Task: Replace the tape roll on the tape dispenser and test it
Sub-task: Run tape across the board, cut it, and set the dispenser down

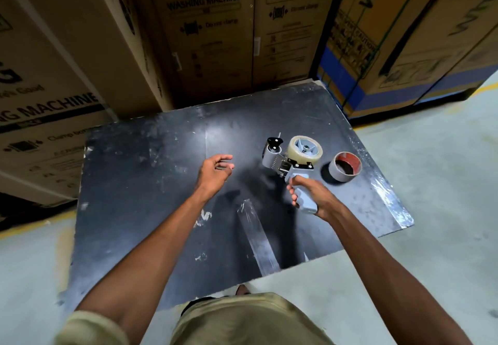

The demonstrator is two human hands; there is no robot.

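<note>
Right hand (310,196) grips grey plastic tape dispenser (289,164) by its handle, clear tape roll (304,150) mounted, near dark tabletop's (140,183) right edge. Left hand (215,172) hovers empty, fingers loosely spread. Empty cardboard core (345,166) lies beside.

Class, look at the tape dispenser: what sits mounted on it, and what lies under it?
A clear tape roll sits on the grey tape dispenser, held by the right hand. Below lies the black table; the spot directly underneath is hidden.

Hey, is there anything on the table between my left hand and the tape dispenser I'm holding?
Nothing visible. The left hand hovers open over bare black table, and the stretch across to the tape dispenser in the right hand is clear. The empty tape core sits beyond it, to the right.
</note>
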